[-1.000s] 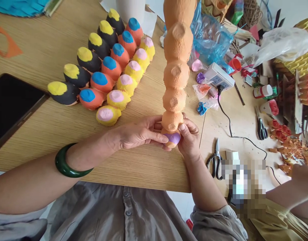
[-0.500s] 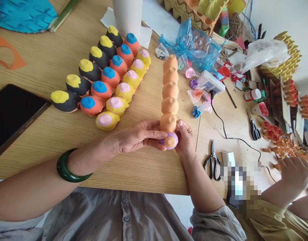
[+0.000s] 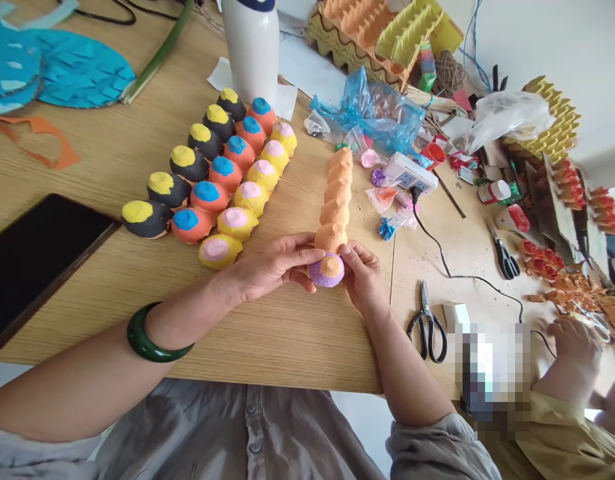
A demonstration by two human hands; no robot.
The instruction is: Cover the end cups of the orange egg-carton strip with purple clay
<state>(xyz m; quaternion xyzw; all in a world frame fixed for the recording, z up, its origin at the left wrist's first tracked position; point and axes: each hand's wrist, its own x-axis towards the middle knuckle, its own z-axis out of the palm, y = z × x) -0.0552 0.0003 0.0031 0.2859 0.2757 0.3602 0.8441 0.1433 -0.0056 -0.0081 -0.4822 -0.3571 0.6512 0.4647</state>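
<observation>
Between my hands is an orange egg-carton strip (image 3: 336, 200), a row of bumps pointing away from me. Purple clay (image 3: 317, 273) wraps the sides of its nearest bump, leaving the orange top bare. My left hand (image 3: 272, 267), with a dark green bangle on the wrist, grips the near end from the left, thumb on top by the purple edge. From the right, my right hand (image 3: 363, 277) pinches the strip near the same bump. Left of it lie egg-carton strips covered in clay: black with yellow tops (image 3: 187, 160), orange with blue tops (image 3: 222, 170), yellow with pink tops (image 3: 250, 197).
A black phone (image 3: 52, 260) lies at the left, a white cup (image 3: 252, 53) behind the strips. Right of me are scissors (image 3: 427, 327), a power strip (image 3: 410, 175) with its cable, a blue plastic bag (image 3: 372, 110) and clay packets. A co-worker's hand (image 3: 577, 347) is at far right.
The strip's far end has tipped lower, and its near end sits slightly further left and higher in view. Both hands keep their hold. The camera view has shifted, and the co-worker's hand has moved.
</observation>
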